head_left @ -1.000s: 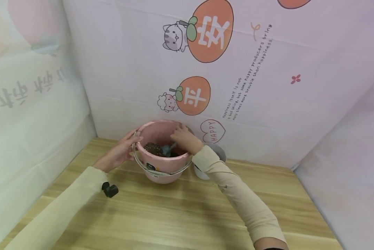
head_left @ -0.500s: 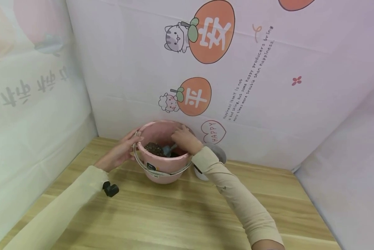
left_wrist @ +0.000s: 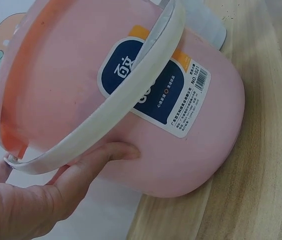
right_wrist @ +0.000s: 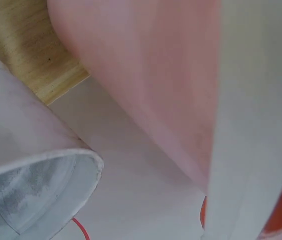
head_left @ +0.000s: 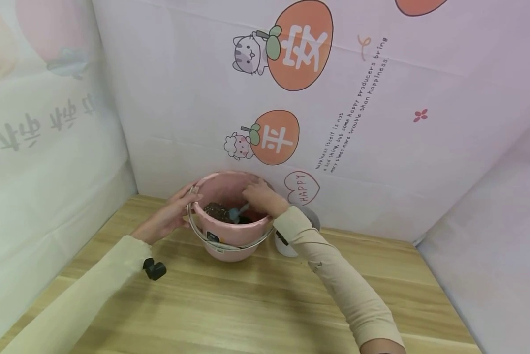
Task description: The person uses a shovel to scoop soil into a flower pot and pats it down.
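Observation:
A pink bucket [head_left: 242, 233] with a pale bail handle [left_wrist: 131, 95] stands against the back wall, and dark soil [head_left: 216, 211] shows inside it. My left hand [head_left: 169, 216] grips the bucket's left side near the rim; in the left wrist view one digit presses the outer wall below the handle. Reaching over the right rim, my right hand [head_left: 265, 197] holds a small blue-grey shovel [head_left: 234, 215] by its handle, with the blade down at the soil. The right wrist view shows the bucket's wall and handle strip but not the hand.
Close to the bucket's right, partly under the right forearm, stands a white pot [head_left: 287, 246] with a grey inside. Printed cloth walls [head_left: 362, 196] rise behind and at both sides of the wooden table [head_left: 229, 305]. A black mount [head_left: 154, 269] sits at the left wrist.

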A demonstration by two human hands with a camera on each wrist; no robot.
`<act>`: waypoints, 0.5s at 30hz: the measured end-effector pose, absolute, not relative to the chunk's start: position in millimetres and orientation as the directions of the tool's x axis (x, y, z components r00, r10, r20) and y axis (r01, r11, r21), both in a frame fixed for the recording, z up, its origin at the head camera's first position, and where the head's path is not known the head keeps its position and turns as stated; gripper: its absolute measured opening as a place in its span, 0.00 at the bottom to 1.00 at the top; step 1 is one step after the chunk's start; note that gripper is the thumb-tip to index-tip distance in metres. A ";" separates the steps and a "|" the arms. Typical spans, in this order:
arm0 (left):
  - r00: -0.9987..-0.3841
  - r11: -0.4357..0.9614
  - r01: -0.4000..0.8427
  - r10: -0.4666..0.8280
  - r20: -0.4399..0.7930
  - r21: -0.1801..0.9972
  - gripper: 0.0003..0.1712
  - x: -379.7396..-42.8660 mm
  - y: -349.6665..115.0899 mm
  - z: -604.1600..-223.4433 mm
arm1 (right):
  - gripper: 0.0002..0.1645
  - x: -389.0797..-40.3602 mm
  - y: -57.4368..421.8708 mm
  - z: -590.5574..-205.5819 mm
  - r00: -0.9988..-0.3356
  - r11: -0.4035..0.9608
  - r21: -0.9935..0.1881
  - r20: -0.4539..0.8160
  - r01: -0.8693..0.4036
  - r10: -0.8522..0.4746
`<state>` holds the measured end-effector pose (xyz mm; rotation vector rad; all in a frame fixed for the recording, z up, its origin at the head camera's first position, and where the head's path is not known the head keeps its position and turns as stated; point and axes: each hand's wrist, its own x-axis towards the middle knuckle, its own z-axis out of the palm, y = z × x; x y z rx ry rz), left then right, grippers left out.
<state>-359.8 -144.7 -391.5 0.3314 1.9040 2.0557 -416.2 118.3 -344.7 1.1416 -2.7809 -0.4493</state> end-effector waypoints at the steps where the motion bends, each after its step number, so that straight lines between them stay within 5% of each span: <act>1: -0.923 -0.065 -0.078 0.382 -0.047 0.995 0.45 -360.0 -144.6 -391.2 | 0.16 -415.4 119.2 -344.2 -0.717 0.677 0.310 -0.024 -0.668 -0.696; 15: -0.923 -0.039 -0.076 0.382 -0.055 0.996 0.45 -358.5 -142.8 -389.5 | 0.06 -413.2 129.8 -333.3 -0.696 0.678 0.199 -0.030 -0.707 -0.717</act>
